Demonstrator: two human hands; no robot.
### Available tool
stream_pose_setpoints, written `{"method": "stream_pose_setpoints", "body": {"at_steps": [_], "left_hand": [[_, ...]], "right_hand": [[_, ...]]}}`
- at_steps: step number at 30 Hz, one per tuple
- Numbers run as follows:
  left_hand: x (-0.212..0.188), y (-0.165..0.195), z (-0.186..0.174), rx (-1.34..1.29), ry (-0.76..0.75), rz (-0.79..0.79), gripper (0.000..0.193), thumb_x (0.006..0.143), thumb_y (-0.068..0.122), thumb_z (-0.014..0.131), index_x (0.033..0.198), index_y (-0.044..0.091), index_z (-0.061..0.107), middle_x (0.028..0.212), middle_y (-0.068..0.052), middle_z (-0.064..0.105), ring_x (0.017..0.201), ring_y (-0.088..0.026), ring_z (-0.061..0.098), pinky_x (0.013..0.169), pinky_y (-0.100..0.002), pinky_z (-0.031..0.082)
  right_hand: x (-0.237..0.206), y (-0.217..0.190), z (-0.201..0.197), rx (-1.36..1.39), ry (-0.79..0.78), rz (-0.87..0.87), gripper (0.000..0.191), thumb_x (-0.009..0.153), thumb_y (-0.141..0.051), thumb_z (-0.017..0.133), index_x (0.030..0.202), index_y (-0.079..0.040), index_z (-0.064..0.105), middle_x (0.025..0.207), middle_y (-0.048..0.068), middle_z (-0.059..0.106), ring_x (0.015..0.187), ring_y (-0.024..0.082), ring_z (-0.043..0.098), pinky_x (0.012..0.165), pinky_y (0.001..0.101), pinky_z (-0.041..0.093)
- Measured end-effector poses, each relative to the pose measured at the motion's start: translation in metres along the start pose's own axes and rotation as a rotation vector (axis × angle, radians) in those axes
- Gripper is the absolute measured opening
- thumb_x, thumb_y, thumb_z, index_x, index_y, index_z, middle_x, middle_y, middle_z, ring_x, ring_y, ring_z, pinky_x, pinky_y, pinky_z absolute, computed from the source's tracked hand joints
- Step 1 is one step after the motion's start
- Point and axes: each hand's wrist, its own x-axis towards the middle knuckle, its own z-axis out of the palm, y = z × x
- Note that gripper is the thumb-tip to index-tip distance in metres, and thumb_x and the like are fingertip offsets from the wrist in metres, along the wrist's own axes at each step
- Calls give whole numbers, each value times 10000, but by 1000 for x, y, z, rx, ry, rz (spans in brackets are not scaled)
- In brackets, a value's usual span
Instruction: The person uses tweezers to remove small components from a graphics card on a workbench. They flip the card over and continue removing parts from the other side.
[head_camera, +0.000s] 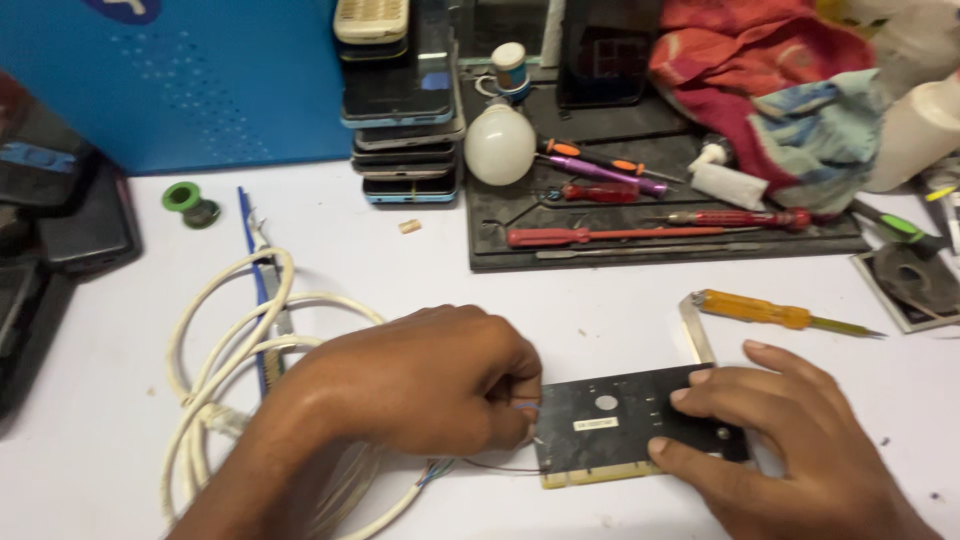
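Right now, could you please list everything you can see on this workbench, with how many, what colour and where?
Circuit board: one, black with a pale lower edge, front centre under both hands.
Cable: one coil, white, front left.
Yellow screwdriver: one, yellow-orange handle, just behind the board.
Tool tray: one, black, back centre.
Red screwdrivers: about three, red handles, on the tray; also one purple and one orange-tipped tool.
Bulb: one, white, tray's left edge.
Phones: a stack, count unclear, dark, back centre.
Solder spool: one, green, back left.
Cloth: bundle, red and blue, back right.
Left hand: at the board's left edge, pinching something small.
Right hand: flat on the board's right end.
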Motion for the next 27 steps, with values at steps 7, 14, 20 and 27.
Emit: {"method": "stream_pose_setpoints", "body": {"at_steps": [7, 14, 20, 27], "left_hand": [[38, 9, -45, -84, -20, -4, 178, 762, 243, 707, 788, 69, 677, 622, -51, 657, 584, -175, 593, 596, -369, 495], [37, 14, -49, -123, -28, -36, 170, 773, 227, 724, 747, 68, 667, 606, -13, 630, 566, -123, 544, 558, -332, 460], [37, 7, -50, -167, -8, -4, 148, 747, 215, 724, 742, 72, 686, 635, -4, 659, 581, -107, 570, 555, -315, 465], [44, 7, -43, -151, 104, -14, 331, 659, 337, 808, 810, 66, 694, 656, -30, 648, 610, -172, 595, 552, -351, 442]], "right_hand": [[32, 46, -23, 87, 92, 250, 308, 777, -146, 758, 1078, -210, 737, 1128, 56, 671, 1077, 211, 678, 986, 453, 532], [87, 52, -57, -97, -27, 763, 418, 866, -192, 729, 1274, -103, 741, 1074, 118, 621, 796, 216, 588, 612, 336, 531], [48, 101, -40, -139, -79, 792, 291, 896, -255, 746, 1149, -114, 763, 980, 88, 630, 736, 205, 608, 623, 352, 530], [31, 61, -55, 245, 437, 904, 254, 1052, -128, 653, 1204, 54, 564, 955, 137, 616, 761, 137, 583, 635, 289, 482]]}}
